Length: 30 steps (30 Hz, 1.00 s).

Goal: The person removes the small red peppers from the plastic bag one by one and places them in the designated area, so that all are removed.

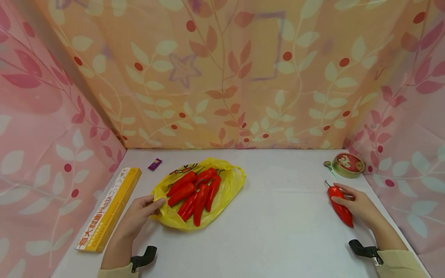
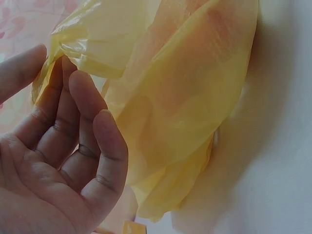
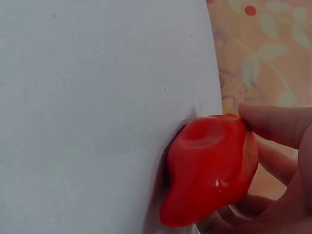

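A yellow plastic bag (image 1: 226,193) lies spread on the table, with several red chili peppers (image 1: 201,204) heaped on it. My left hand (image 1: 140,212) pinches the bag's left edge between thumb and fingers; in the left wrist view the gathered yellow plastic (image 2: 61,44) sits at the fingertips. Far to the right, my right hand (image 1: 361,206) holds a single red chili pepper (image 1: 340,208) by its upper part, thumb on one side. Up close in the right wrist view, that glossy pepper (image 3: 207,170) is at the table surface, its stem end hidden.
Left of the bag lies a long yellow-and-white pasta box (image 1: 109,210). A small purple packet (image 1: 155,164) is behind it. At the back right sit a round red-lidded tin (image 1: 349,165) and a small green spoon-like item (image 1: 329,167). Patterned cloth walls (image 1: 222,77) enclose the white table (image 1: 278,231).
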Tool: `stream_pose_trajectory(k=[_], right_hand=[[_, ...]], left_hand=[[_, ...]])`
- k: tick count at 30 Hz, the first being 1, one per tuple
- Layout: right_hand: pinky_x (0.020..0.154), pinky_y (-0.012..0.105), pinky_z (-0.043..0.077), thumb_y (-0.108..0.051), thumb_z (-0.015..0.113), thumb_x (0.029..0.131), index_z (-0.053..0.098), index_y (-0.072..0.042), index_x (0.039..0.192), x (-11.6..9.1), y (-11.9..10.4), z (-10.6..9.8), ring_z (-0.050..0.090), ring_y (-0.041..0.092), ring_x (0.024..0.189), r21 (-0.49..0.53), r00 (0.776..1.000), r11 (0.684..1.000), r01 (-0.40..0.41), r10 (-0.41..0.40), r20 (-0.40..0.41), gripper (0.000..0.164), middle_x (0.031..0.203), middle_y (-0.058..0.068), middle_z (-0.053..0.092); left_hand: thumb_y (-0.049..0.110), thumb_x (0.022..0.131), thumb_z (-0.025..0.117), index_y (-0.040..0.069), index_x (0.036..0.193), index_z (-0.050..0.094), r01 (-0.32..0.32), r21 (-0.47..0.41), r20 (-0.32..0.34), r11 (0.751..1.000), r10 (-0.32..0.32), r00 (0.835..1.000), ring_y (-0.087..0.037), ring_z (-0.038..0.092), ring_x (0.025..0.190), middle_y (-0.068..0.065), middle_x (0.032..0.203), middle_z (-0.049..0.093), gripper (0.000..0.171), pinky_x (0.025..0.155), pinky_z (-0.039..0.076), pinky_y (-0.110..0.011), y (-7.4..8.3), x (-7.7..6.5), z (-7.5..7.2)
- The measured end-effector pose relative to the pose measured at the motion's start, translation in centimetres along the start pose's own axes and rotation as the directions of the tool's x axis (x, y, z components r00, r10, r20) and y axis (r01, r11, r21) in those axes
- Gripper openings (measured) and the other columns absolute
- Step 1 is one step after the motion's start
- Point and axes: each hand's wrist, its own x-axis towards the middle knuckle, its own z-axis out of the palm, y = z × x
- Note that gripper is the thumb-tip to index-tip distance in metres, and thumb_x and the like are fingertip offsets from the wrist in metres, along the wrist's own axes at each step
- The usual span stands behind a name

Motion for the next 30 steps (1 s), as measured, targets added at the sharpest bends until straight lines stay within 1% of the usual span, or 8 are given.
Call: stream_pose_trajectory(k=[7,10,15,18,22,25,27,30], right_hand=[[0.083,0.053,0.058,-0.053,0.059,0.097,0.021,-0.006,0.160,0.0,0.1,0.1,0.035,0.061,0.127,-0.050,0.999,0.998,0.022,-0.024,-0.040,0.086,0.147,0.041,0.032],[0.084,0.055,0.058,-0.054,0.057,0.098,0.024,-0.004,0.158,-0.3,-0.2,-0.1,0.039,0.060,0.126,-0.062,0.995,0.997,0.043,-0.048,-0.088,0.085,0.146,0.040,0.036],[0.085,0.061,0.055,-0.047,0.056,0.101,0.027,-0.006,0.158,-0.8,-2.0,0.0,0.044,0.058,0.124,-0.055,0.970,0.993,0.101,-0.110,-0.219,0.076,0.145,0.037,0.042],[0.082,0.057,0.058,-0.045,0.057,0.101,0.031,-0.009,0.157,-1.1,-3.5,0.1,0.046,0.055,0.124,-0.039,0.952,0.987,0.155,-0.160,-0.261,0.072,0.145,0.034,0.046],[0.076,0.033,0.061,-0.042,0.058,0.101,0.035,-0.009,0.155,-1.7,-5.6,0.4,0.049,0.050,0.124,-0.012,0.943,0.975,0.220,-0.216,-0.254,0.068,0.144,0.030,0.049],[0.074,0.017,0.055,-0.042,0.058,0.101,0.038,-0.009,0.154,-2.1,-7.0,0.9,0.051,0.046,0.124,-0.002,0.941,0.965,0.260,-0.254,-0.225,0.065,0.142,0.028,0.053],[0.077,0.017,0.054,-0.043,0.059,0.101,0.039,-0.011,0.154,-2.3,-7.8,1.3,0.053,0.044,0.124,-0.001,0.940,0.960,0.279,-0.273,-0.203,0.065,0.141,0.026,0.055],[0.087,0.036,0.058,-0.046,0.059,0.100,0.041,-0.013,0.153,-2.4,-9.1,2.2,0.055,0.043,0.125,-0.005,0.942,0.955,0.295,-0.292,-0.168,0.065,0.141,0.024,0.056]], left_hand=[[0.033,0.100,0.064,-0.007,0.117,0.066,-0.005,0.002,0.002,1.000,0.005,1.000,-0.017,0.058,0.092,-0.005,0.100,0.064,0.043,0.082,0.054,-0.025,0.2,0.0,0.1],[0.034,0.100,0.064,-0.006,0.118,0.066,0.001,0.008,0.004,1.000,-0.001,1.000,-0.017,0.057,0.092,-0.005,0.100,0.064,0.044,0.082,0.054,-0.025,0.1,0.0,0.1],[0.036,0.100,0.064,-0.005,0.118,0.066,0.012,0.018,-0.008,1.000,-0.012,1.000,-0.017,0.058,0.093,-0.004,0.101,0.065,0.045,0.083,0.054,-0.025,0.0,0.0,0.0],[0.036,0.100,0.063,-0.005,0.119,0.065,0.013,0.016,-0.010,1.000,-0.013,1.000,-0.016,0.058,0.092,-0.004,0.101,0.065,0.045,0.083,0.055,-0.025,0.1,0.0,0.0],[0.035,0.101,0.063,-0.005,0.120,0.065,0.008,0.001,-0.003,1.000,-0.008,1.000,-0.017,0.059,0.091,-0.005,0.098,0.064,0.044,0.083,0.055,-0.025,0.1,0.0,-0.1],[0.034,0.101,0.063,-0.005,0.120,0.065,0.001,-0.002,-0.001,1.000,-0.001,1.000,-0.016,0.058,0.091,-0.004,0.098,0.065,0.044,0.084,0.054,-0.025,0.1,0.0,0.0],[0.032,0.100,0.064,-0.006,0.120,0.065,-0.001,-0.004,0.002,1.000,0.001,1.000,-0.016,0.059,0.092,-0.004,0.100,0.065,0.043,0.084,0.055,-0.025,0.1,0.0,0.0],[0.030,0.098,0.067,-0.006,0.124,0.064,-0.004,-0.004,0.009,1.000,0.004,1.000,-0.015,0.060,0.091,-0.004,0.103,0.066,0.044,0.083,0.055,-0.023,0.1,-0.1,0.0]])
